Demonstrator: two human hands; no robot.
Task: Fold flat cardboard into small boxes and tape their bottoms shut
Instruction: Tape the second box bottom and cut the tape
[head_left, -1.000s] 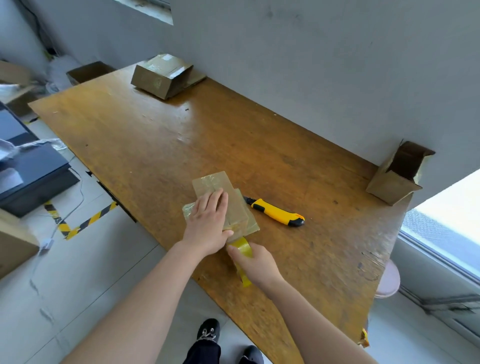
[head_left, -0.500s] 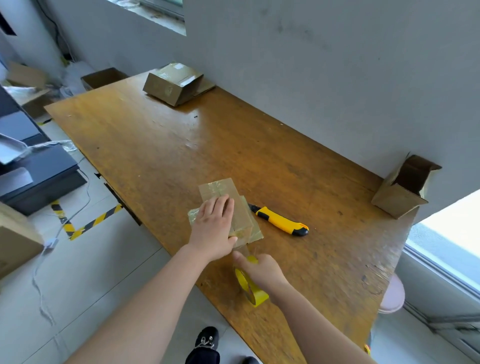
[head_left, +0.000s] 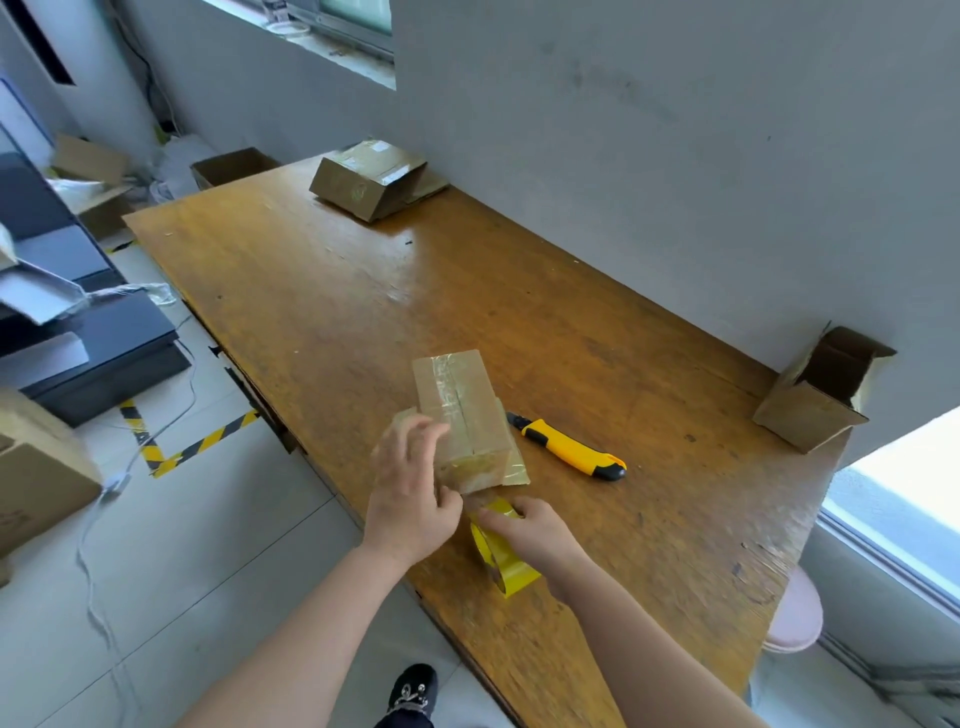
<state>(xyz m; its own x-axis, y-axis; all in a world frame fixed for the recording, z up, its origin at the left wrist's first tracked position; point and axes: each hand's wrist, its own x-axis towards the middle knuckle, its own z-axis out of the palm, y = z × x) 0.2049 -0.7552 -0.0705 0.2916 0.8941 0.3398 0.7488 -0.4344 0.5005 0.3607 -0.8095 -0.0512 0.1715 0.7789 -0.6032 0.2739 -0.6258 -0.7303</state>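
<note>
The small box (head_left: 460, 410) lies on the wooden table (head_left: 363, 291), near its front edge, with clear tape along its top. The left hand (head_left: 408, 499) is at the box's left side with bent fingers; it is blurred, so I cannot tell if it grips. The right hand (head_left: 535, 530) holds the yellow tape roll (head_left: 506, 569) just before the box. A yellow utility knife (head_left: 571, 449) lies beside the box on its right. A closed box (head_left: 363, 182) and an open box (head_left: 815, 410) stand well apart by the wall

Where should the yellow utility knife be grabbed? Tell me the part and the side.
Probably best: pinch the utility knife across the long sides of its yellow mid-handle, from above. It lies flat with its narrow tip toward the box, so come in from its black butt end on the right.
</note>
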